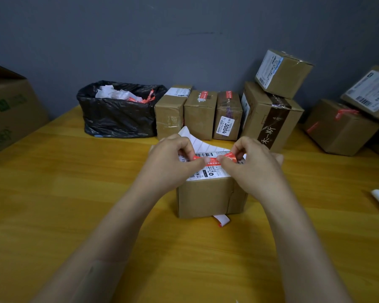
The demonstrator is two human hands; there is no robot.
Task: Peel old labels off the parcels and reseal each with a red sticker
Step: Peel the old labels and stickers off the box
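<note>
Location type: parcel-handling room or mailroom. Indicators: taped cardboard parcels (200, 114) bearing printed shipping labels (268, 71) (some stacked on one another) lined along a plain grey wall (140, 40); a yellow wooden bench (74, 193); a black bin bag (118, 119) holding crumpled label scraps (112, 94); a large carton (9, 110) at left.

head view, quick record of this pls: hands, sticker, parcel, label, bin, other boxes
left hand: pinches one end of the red sticker
right hand: pinches its other end
red sticker: held between both hands over the parcel top
parcel: brown box on the yellow table
label: white, barcoded, on the parcel top
bin bag: black, holds crumpled paper and red scraps
other boxes: along the wall, some with red stickers
</note>
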